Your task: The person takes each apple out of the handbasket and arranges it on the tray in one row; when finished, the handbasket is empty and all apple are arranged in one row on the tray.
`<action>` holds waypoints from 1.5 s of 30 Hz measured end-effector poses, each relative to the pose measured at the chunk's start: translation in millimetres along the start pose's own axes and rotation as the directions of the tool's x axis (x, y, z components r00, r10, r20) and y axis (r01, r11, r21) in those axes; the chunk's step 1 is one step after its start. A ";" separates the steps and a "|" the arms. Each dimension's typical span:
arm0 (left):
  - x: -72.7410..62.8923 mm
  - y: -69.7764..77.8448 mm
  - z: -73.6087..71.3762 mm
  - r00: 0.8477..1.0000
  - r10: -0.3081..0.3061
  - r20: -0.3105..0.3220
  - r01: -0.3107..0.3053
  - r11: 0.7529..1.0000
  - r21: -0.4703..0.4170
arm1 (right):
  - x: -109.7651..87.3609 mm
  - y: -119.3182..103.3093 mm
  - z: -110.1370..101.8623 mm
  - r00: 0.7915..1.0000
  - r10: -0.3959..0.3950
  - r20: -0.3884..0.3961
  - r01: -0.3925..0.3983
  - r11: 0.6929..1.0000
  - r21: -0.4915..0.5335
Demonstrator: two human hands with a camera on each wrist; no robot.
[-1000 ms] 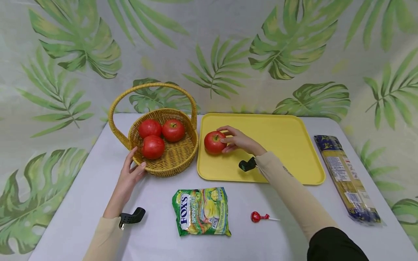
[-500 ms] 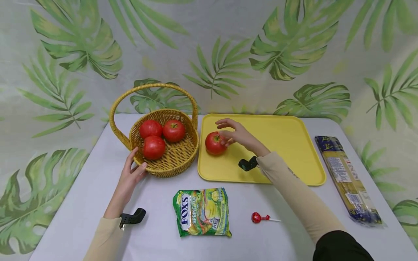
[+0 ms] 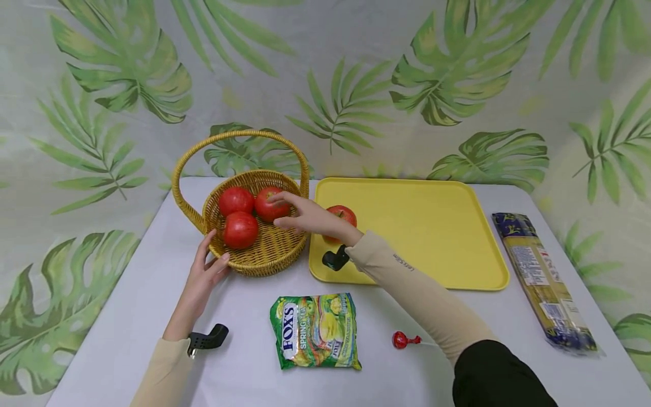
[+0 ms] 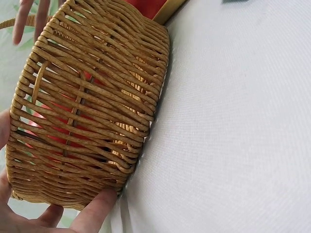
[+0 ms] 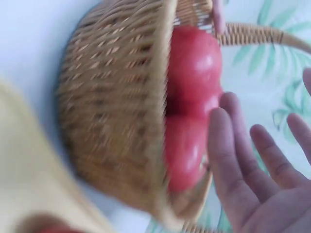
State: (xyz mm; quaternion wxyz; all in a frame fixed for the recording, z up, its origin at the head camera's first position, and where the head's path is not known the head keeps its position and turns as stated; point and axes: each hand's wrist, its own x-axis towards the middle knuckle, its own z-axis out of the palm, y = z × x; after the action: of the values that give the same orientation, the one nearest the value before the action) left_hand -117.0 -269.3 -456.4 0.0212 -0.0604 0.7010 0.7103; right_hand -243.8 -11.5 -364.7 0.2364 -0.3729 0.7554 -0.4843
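Right hand (image 3: 312,217): fingers spread, gripping nothing, over right-hand apple (image 3: 265,208) in basket (image 3: 278,247) | Left hand (image 3: 204,276): fingers spread against basket's near-left side | Handling: apple probably firm, slick, bruisable; best cupped round its sides

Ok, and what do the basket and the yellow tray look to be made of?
Basket: woven strands with a slight sheen, perhaps rattan or a plastic imitation; the crossing weave and gaps show in the left wrist view.
Yellow tray: probably plastic, smooth-looking; it has one even colour, a rounded rim and no visible grain.
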 end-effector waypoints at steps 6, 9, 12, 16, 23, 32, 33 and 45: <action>-1.8 1.9 0.7 1.000 0.000 -0.004 0.000 1.000 0.022 | 30.8 -10.5 23.1 0.996 0.010 0.092 0.000 0.994 -0.111; -2.5 2.2 0.7 1.000 0.006 -0.004 -0.006 0.999 0.034 | 42.7 -13.7 31.6 0.992 0.042 0.121 -0.028 0.993 -0.113; -2.1 1.4 -0.2 1.000 0.011 -0.003 -0.010 0.999 0.041 | 53.8 -16.7 39.3 0.987 0.083 0.136 -0.062 0.987 -0.147; -1.4 0.3 -1.5 1.000 0.015 -0.006 -0.014 0.999 0.040 | 65.4 -23.1 49.1 0.978 0.159 0.136 -0.134 0.975 -0.176; -0.9 0.3 -0.6 1.000 0.006 -0.007 -0.006 1.000 0.031 | 78.2 -25.6 62.9 0.954 0.278 0.109 -0.264 0.956 -0.126; -1.3 1.1 0.4 1.000 0.003 -0.012 -0.003 1.000 0.029 | 81.9 -20.6 73.3 0.940 0.337 0.051 -0.325 0.931 -0.167; -1.5 1.2 0.7 1.000 0.003 -0.012 -0.003 1.000 0.028 | 82.0 -19.5 72.9 0.941 0.336 0.041 -0.325 0.930 -0.170; -1.8 1.4 1.3 1.000 0.017 -0.012 -0.017 1.000 0.015 | 78.4 -18.0 67.8 0.944 0.331 0.009 -0.324 0.929 -0.179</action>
State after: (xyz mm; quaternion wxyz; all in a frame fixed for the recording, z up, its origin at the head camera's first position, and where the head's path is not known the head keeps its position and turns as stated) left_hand -115.5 -267.9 -454.8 0.0114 -0.0586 0.7069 0.7048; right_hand -236.9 -115.8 -376.5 0.2947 -0.2703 0.8418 -0.3627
